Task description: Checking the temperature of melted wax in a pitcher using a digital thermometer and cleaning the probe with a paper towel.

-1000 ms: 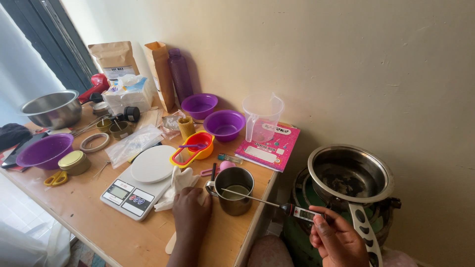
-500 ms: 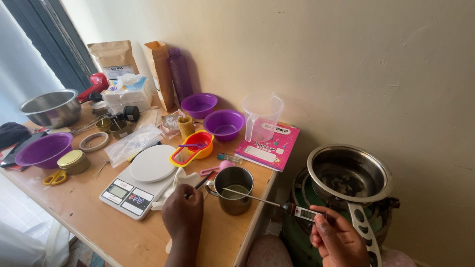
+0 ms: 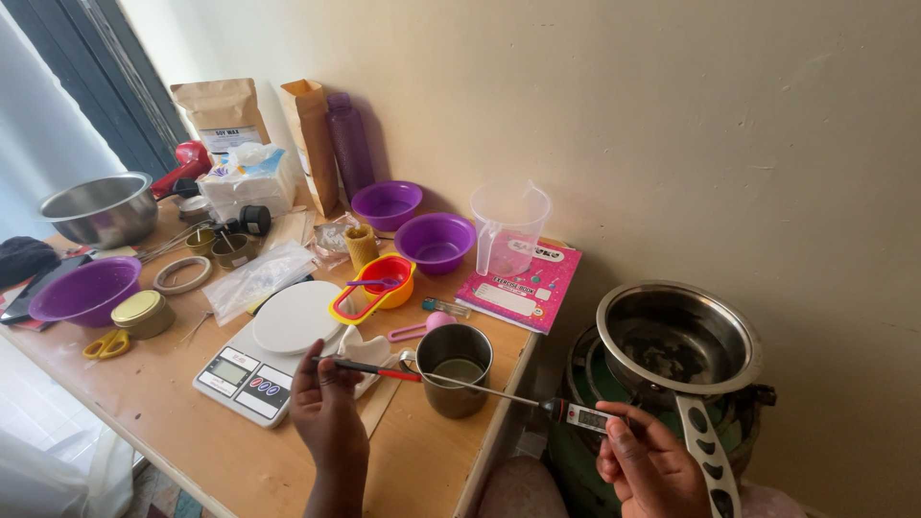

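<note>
While the right hand (image 3: 645, 467) keeps its grip clamped on the body of a probe thermometer (image 3: 576, 413) past the desk's (image 3: 192, 441) right edge, the probe's thin metal stem reaches into the steel mug (image 3: 455, 368) standing at the desk's front right corner. Left hand (image 3: 326, 408) has its grip closed on a thin red-and-black stick (image 3: 369, 367), held level above the desk just left of the mug, beside the white kitchen scale (image 3: 264, 360).

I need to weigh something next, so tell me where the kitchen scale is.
The kitchen scale sits on the wooden table, just left of the left hand, with the yellow scissors further left.
</note>
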